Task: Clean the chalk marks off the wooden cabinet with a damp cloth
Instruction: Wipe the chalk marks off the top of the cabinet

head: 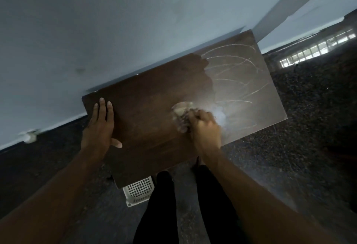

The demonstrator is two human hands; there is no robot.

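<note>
Head view: your right hand [205,127] grips the cloth [180,111] mid-cabinet [146,112]; chalk marks [231,73] lie right and far of it, nearer this hand. Left hand [99,125] lies flat at the left edge.

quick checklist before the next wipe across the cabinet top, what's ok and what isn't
1. Pale crumpled cloth gripped in right hand: ok.
2. Left hand flat on dark brown wooden cabinet top, bracing it: ok.
3. Half of the top near the left hand wiped clean: ok.
4. White curved chalk marks beyond the cloth removed: not ok.
5. Cloth damp enough: cannot tell.
</note>
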